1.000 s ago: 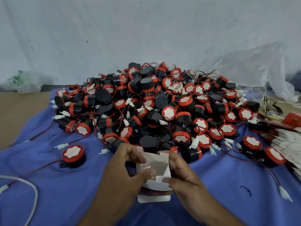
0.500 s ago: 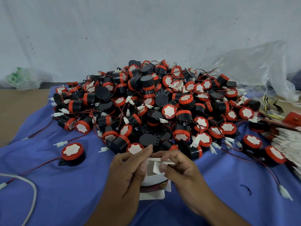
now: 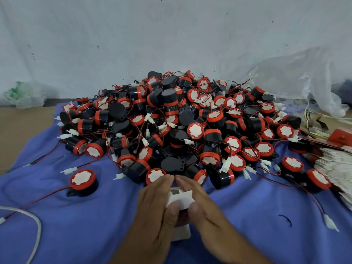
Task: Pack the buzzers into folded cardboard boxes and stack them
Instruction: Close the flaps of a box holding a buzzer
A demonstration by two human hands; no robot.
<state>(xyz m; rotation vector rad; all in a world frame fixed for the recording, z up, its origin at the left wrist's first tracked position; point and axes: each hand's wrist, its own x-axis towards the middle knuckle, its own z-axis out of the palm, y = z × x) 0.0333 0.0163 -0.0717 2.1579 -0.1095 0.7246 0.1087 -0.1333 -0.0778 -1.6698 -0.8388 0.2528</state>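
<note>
Left hand [image 3: 155, 204] and right hand [image 3: 202, 203] close together, both clasping a small white cardboard box [image 3: 180, 196], thumbs pressing its near face, box on blue cloth [image 3: 76, 225] just before a heap of red-and-black buzzers [image 3: 181, 126], lone buzzer [image 3: 82, 181] left

- A small white cardboard box [image 3: 181, 196] is gripped low in the middle between the left hand [image 3: 155, 204] and right hand [image 3: 202, 204], with both thumbs on its near face.
- Just behind rises a heap of round black-and-red plastic buzzers [image 3: 177, 121] on a blue cloth [image 3: 76, 235].
- A lone black-and-red buzzer [image 3: 82, 181] lies apart at the left.
</note>
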